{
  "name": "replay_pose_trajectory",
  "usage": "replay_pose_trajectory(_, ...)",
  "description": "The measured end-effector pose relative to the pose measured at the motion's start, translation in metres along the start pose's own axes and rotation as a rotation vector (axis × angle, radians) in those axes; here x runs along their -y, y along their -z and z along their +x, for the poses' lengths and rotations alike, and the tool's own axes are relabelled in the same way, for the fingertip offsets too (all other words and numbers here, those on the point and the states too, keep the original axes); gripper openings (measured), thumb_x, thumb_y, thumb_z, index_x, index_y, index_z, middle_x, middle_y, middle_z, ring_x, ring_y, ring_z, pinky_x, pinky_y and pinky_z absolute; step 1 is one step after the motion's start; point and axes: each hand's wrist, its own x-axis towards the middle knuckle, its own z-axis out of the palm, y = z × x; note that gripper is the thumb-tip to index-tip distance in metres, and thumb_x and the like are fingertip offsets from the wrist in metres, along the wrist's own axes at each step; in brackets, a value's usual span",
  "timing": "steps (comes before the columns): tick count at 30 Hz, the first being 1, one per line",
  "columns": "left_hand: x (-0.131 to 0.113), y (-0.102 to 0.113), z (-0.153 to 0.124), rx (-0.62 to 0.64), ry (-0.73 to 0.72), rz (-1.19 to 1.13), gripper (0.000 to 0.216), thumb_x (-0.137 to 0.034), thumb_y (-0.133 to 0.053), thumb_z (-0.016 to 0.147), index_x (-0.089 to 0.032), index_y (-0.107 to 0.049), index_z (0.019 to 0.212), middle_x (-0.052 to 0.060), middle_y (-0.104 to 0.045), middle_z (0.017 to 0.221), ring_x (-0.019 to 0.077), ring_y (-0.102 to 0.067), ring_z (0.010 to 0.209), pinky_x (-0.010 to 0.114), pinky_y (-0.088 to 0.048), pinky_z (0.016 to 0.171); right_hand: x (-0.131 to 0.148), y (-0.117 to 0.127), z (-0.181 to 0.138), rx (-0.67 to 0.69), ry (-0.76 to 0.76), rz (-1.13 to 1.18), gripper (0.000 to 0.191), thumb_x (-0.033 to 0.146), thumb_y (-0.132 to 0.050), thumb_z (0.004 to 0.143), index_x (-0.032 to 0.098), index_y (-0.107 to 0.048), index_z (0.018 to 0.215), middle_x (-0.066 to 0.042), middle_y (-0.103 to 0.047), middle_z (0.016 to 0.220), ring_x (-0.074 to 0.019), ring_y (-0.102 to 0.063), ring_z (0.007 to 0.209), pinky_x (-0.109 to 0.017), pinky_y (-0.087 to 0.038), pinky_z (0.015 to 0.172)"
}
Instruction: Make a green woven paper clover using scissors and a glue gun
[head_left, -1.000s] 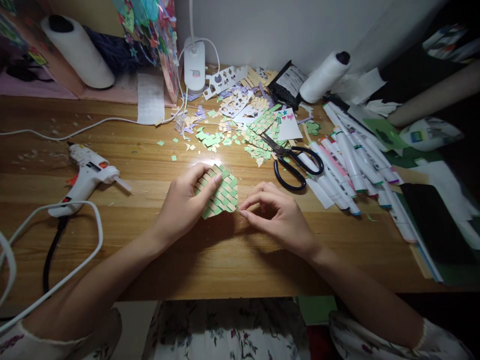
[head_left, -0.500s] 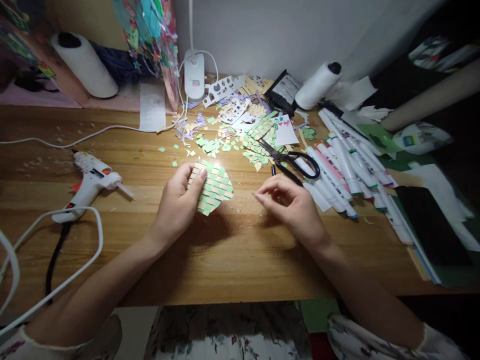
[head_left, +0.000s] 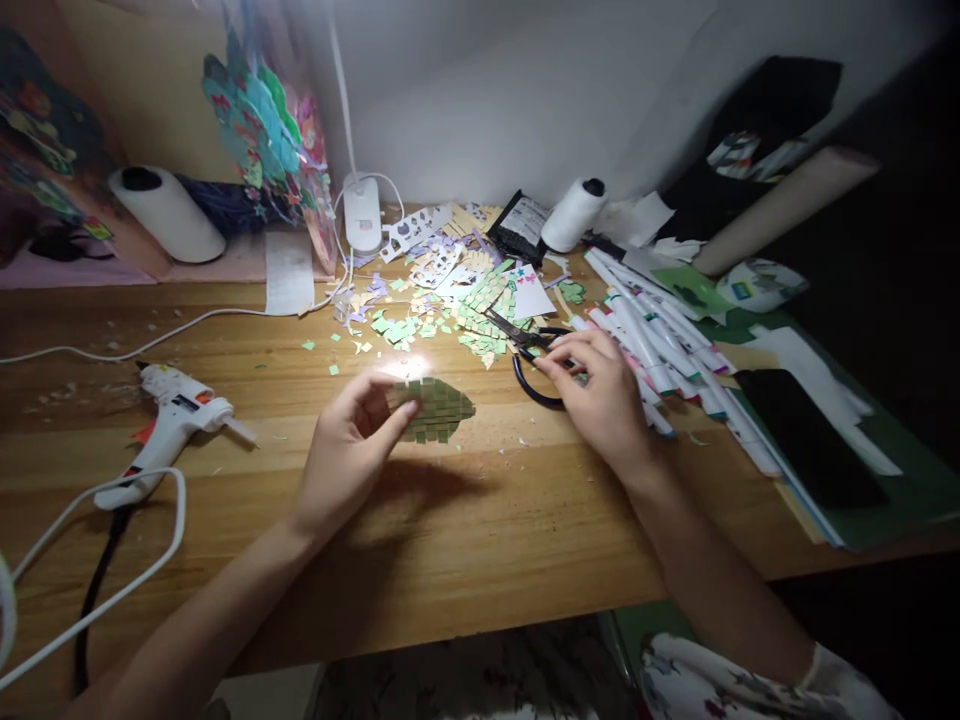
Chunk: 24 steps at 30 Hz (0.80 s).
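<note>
My left hand [head_left: 352, 435] pinches a woven paper piece [head_left: 439, 408] between thumb and fingers, above the table. The piece is trimmed to a leaf-like point on its right end, and its green strip side, in shade, faces me. To the right, my right hand [head_left: 596, 390] has its thumb and fingers closed at the handles of black-handled scissors [head_left: 517, 332]. One handle loop shows below the fingers; the other is mostly hidden behind the hand. The blades lie shut, pointing left onto green paper scraps [head_left: 409, 325].
A white glue gun [head_left: 176, 415] with a looping cable lies at left. Several white markers [head_left: 637, 320] and a black phone [head_left: 810, 435] lie at right. Cut papers, a power strip [head_left: 363, 215] and a thread cone [head_left: 574, 215] stand along the wall.
My right hand has moved up and right from the bare table to the scissors. The woven piece has tilted in my left hand, its lit checkered face turned away. The view has shifted.
</note>
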Motion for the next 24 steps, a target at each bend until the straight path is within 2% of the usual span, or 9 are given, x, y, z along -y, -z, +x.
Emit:
replay_pose_trajectory(3, 0.001, 0.002, -0.008, 0.047, -0.3, 0.083, 0.012, -0.008, -0.066, 0.077, -0.019, -0.066, 0.083, 0.001, -0.072, 0.085, 0.0148, -0.069, 0.082, 0.026, -0.055, 0.078, 0.012, -0.005, -0.005, 0.176, -0.069, 0.21, 0.015, 0.016, -0.052, 0.085, 0.019, -0.064, 0.093, -0.008, -0.055, 0.1, -0.0168, -0.057, 0.081, -0.03, -0.049, 0.066)
replay_pose_trajectory(5, 0.002, 0.004, -0.012, 0.084, -0.504, 0.127, 0.022, 0.0, -0.065, 0.075, -0.02, -0.068, 0.084, 0.002, -0.073, 0.091, 0.0168, -0.069, 0.087, 0.033, -0.054, 0.085, 0.018, -0.007, -0.008, 0.257, -0.118, 0.272, 0.013, 0.022, -0.053, 0.086, 0.017, -0.064, 0.082, -0.006, -0.057, 0.087, -0.0146, -0.054, 0.071, -0.028, -0.046, 0.061)
replay_pose_trajectory(7, 0.002, 0.007, -0.014, 0.119, -0.665, 0.188, 0.027, 0.004, -0.063, 0.075, -0.021, -0.069, 0.085, 0.002, -0.073, 0.093, 0.0171, -0.069, 0.087, 0.036, -0.054, 0.089, 0.023, -0.007, -0.01, 0.318, -0.181, 0.331, 0.021, 0.03, -0.059, 0.084, 0.017, -0.059, 0.067, -0.001, -0.055, 0.068, -0.0133, -0.05, 0.062, -0.027, -0.041, 0.056)
replay_pose_trajectory(9, 0.002, 0.009, -0.015, 0.13, -0.774, 0.263, 0.027, 0.002, -0.062, 0.076, -0.022, -0.07, 0.087, 0.002, -0.073, 0.095, 0.0166, -0.069, 0.088, 0.037, -0.053, 0.091, 0.025, -0.007, -0.012, 0.322, -0.251, 0.42, 0.013, 0.028, -0.068, 0.076, 0.018, -0.06, 0.073, 0.0, -0.056, 0.071, -0.0129, -0.049, 0.062, -0.026, -0.04, 0.055)
replay_pose_trajectory(12, -0.002, 0.012, -0.015, 0.164, -0.859, 0.361, 0.02, -0.008, -0.056, 0.085, -0.022, -0.069, 0.089, 0.002, -0.074, 0.095, 0.0156, -0.069, 0.091, 0.034, -0.052, 0.093, 0.027, -0.005, -0.012, 0.297, -0.283, 0.576, 0.023, 0.023, -0.073, 0.069, 0.02, -0.06, 0.088, -0.002, -0.059, 0.089, -0.0137, -0.052, 0.072, -0.025, -0.043, 0.06)
replay_pose_trajectory(14, -0.007, 0.013, -0.014, 0.2, -0.908, 0.424, 0.02, -0.011, -0.052, 0.088, -0.021, -0.069, 0.09, 0.002, -0.074, 0.094, 0.0152, -0.068, 0.092, 0.033, -0.051, 0.093, 0.028, -0.003, -0.011, 0.364, -0.273, 0.676, 0.014, 0.031, -0.067, 0.078, 0.019, -0.061, 0.074, -0.001, -0.059, 0.077, -0.0126, -0.05, 0.068, -0.025, -0.041, 0.06)
replay_pose_trajectory(16, -0.012, 0.014, -0.013, 0.234, -0.961, 0.493, 0.018, -0.01, -0.054, 0.087, -0.019, -0.069, 0.09, 0.003, -0.074, 0.094, 0.0148, -0.068, 0.094, 0.031, -0.051, 0.095, 0.031, 0.0, -0.01, 0.431, -0.311, 0.766, 0.024, 0.036, -0.062, 0.082, 0.018, -0.061, 0.066, 0.001, -0.056, 0.066, -0.0106, -0.046, 0.06, -0.025, -0.038, 0.057)
replay_pose_trajectory(20, -0.015, 0.015, -0.011, 0.271, -1.038, 0.585, 0.013, -0.01, -0.058, 0.085, -0.016, -0.069, 0.088, 0.004, -0.075, 0.09, 0.0143, -0.068, 0.094, 0.03, -0.05, 0.097, 0.037, 0.003, -0.01, 0.541, -0.466, 0.975, 0.022, 0.038, -0.07, 0.075, 0.018, -0.068, 0.084, 0.0, -0.063, 0.077, -0.0088, -0.05, 0.059, -0.023, -0.04, 0.055)
replay_pose_trajectory(24, -0.007, 0.016, -0.011, 0.279, -1.057, 0.647, 0.011, -0.011, -0.06, 0.084, -0.019, -0.067, 0.085, 0.0, -0.075, 0.094, 0.0142, -0.068, 0.095, 0.032, -0.052, 0.094, 0.041, 0.003, -0.014, 0.64, -0.509, 1.06, 0.02, 0.035, -0.074, 0.07, 0.017, -0.068, 0.076, 0.002, -0.062, 0.067, -0.0082, -0.051, 0.057, -0.022, -0.041, 0.055)
